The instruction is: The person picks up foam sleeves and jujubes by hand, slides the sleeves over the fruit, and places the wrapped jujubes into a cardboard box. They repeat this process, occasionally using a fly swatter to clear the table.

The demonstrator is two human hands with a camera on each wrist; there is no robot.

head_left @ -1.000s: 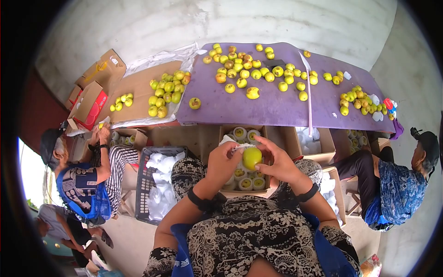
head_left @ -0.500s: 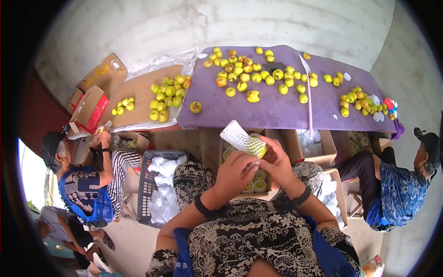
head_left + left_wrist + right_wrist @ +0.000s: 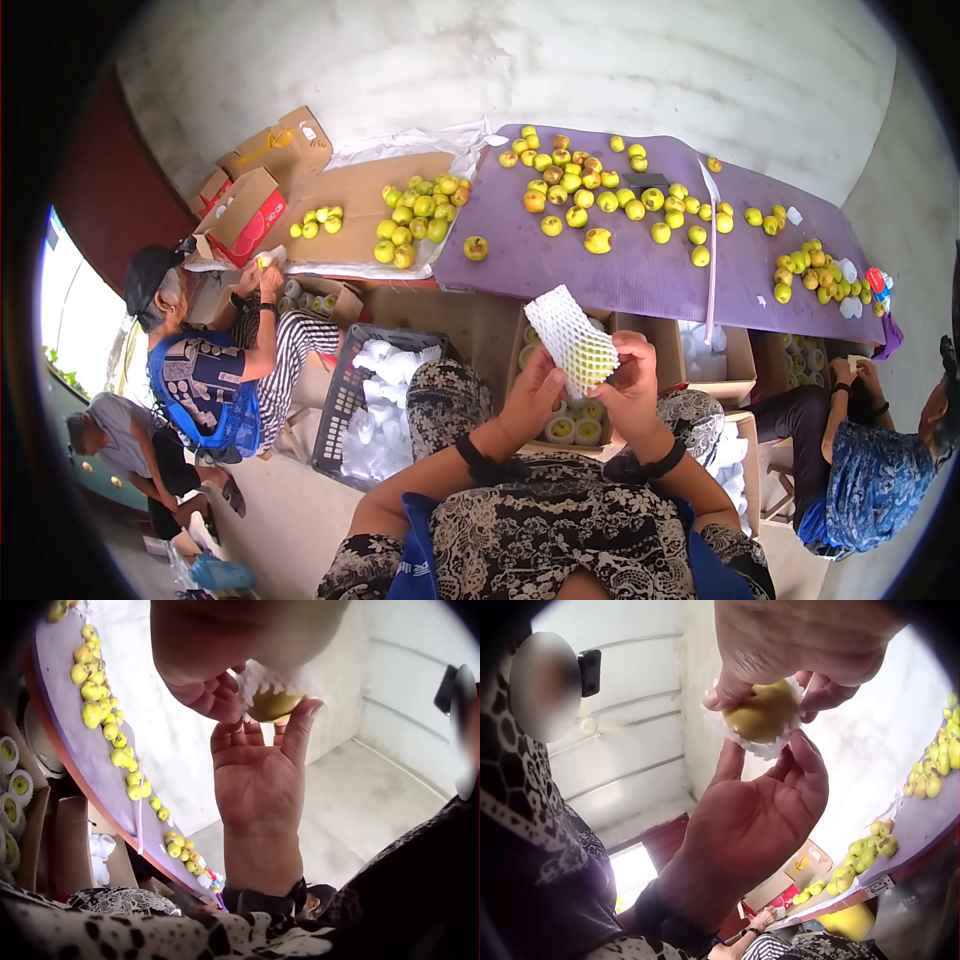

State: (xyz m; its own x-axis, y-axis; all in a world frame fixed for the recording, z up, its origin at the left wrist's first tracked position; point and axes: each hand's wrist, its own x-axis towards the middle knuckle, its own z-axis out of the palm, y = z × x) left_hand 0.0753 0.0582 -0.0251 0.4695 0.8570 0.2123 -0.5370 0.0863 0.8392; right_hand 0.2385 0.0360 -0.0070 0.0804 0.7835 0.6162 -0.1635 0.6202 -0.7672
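Note:
A green-yellow apple (image 3: 761, 716) sits inside a white foam net sleeve (image 3: 572, 340), in front of my lap. The sleeve's free end stands up to the upper left in the head view, and the apple shows through the mesh at the lower end. My left hand (image 3: 533, 400) grips the sleeved apple from the left, thumb on the mesh. From the right, my right hand (image 3: 632, 388) holds it, and in the right wrist view its thumb lies on the apple's bare end at the sleeve's opening. Below the hands, a carton (image 3: 520, 345) holds sleeved apples.
A purple-covered table (image 3: 510, 220) ahead carries many loose apples. At the left is a black crate (image 3: 335, 410) of white foam sleeves; at the right, an open carton (image 3: 738, 370) holds more. Other people sit at left (image 3: 215, 370) and right (image 3: 880, 470).
The apple was bare between my fingers, then went into the foam sleeve. Now the sleeve surrounds it, and both hands have turned it upright, slightly lower. The head view has shifted left.

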